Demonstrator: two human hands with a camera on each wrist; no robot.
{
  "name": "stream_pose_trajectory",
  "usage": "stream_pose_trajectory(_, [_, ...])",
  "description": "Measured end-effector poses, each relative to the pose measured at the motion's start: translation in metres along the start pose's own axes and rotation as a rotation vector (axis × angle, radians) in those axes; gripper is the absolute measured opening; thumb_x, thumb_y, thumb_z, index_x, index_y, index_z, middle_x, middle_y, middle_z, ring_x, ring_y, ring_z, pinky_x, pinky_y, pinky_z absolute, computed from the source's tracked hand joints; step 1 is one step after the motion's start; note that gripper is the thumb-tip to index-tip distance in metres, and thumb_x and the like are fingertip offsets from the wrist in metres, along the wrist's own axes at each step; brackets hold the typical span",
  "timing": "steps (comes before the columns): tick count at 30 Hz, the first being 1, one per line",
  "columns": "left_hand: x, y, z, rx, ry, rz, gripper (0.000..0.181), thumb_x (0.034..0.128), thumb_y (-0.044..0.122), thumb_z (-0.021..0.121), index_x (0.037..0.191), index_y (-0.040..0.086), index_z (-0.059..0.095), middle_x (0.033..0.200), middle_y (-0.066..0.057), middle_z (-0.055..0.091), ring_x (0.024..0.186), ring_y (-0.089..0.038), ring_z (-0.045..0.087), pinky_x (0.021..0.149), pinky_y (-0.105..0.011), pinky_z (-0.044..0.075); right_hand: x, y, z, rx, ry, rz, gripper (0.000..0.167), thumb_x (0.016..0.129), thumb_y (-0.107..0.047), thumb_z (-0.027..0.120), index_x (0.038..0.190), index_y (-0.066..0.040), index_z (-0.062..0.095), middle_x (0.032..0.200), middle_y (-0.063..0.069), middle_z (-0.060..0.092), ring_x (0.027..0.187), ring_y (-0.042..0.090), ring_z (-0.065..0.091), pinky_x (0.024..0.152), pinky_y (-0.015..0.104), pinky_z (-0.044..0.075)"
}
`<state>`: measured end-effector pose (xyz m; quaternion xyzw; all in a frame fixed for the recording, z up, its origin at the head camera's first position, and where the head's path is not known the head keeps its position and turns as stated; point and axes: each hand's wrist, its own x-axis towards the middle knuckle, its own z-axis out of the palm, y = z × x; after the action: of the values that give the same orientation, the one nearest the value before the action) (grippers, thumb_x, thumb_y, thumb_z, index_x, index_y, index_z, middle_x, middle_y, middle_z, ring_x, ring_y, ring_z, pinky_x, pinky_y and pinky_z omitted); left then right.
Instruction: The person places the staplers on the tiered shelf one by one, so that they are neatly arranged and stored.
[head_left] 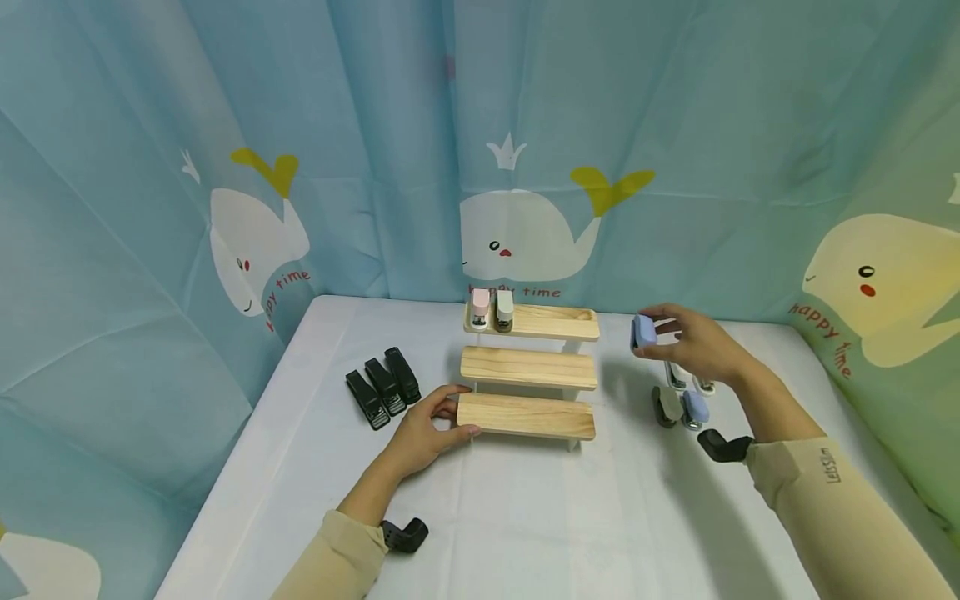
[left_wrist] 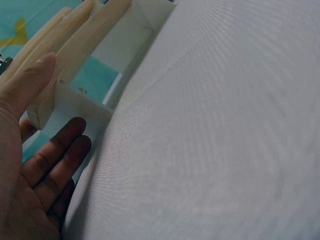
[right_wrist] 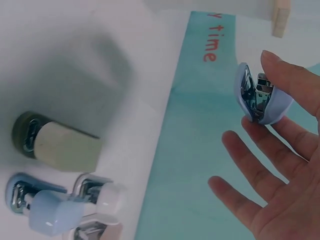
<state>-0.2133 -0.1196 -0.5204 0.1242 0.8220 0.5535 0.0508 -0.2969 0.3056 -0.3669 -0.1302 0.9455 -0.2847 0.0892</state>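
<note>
A three-tier wooden rack (head_left: 527, 416) stands mid-table. My left hand (head_left: 423, 433) holds the left end of its lowest shelf, and in the left wrist view the thumb of that hand (left_wrist: 30, 165) lies along the wooden board (left_wrist: 75, 55). To the right of the rack, my right hand (head_left: 693, 342) pinches a small blue stapler (head_left: 643, 331) above the table. The right wrist view shows this stapler (right_wrist: 262, 97) between thumb and fingers of the hand (right_wrist: 285, 170). On the top shelf's left part stand a pink stapler (head_left: 480, 307) and a grey-white one (head_left: 504, 309).
Several black staplers (head_left: 385, 386) lie left of the rack. Below my right hand stand a grey-green stapler (head_left: 666, 406), a blue one (head_left: 695, 408) and a white one (head_left: 676, 375), with another partly hidden. A whale-print curtain (head_left: 420, 125) hangs behind the table.
</note>
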Motion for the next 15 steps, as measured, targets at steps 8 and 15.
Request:
stream_pose_trajectory(8, [0.000, -0.001, 0.000, -0.012, -0.002, 0.001, 0.064, 0.0856, 0.042, 0.086, 0.142, 0.036, 0.057, 0.108, 0.007, 0.074, 0.105, -0.013, 0.066, 0.099, -0.044, 0.047, -0.001, -0.015, -0.003, 0.007, 0.025, -0.002, 0.081, 0.091, -0.047, 0.078, 0.154, -0.011, 0.043, 0.146, 0.026, 0.052, 0.136, 0.052, 0.046, 0.103, 0.069, 0.041])
stream_pose_trajectory(15, [0.001, -0.002, 0.001, -0.017, -0.001, 0.007, 0.061, 0.0865, 0.041, 0.085, 0.141, 0.037, 0.058, 0.108, 0.006, 0.074, 0.105, -0.013, 0.066, 0.097, -0.042, 0.047, -0.003, -0.028, -0.003, 0.025, 0.038, -0.017, 0.079, 0.091, -0.045, 0.079, 0.154, -0.011, 0.044, 0.149, 0.025, 0.051, 0.139, 0.055, 0.041, 0.108, 0.072, 0.035])
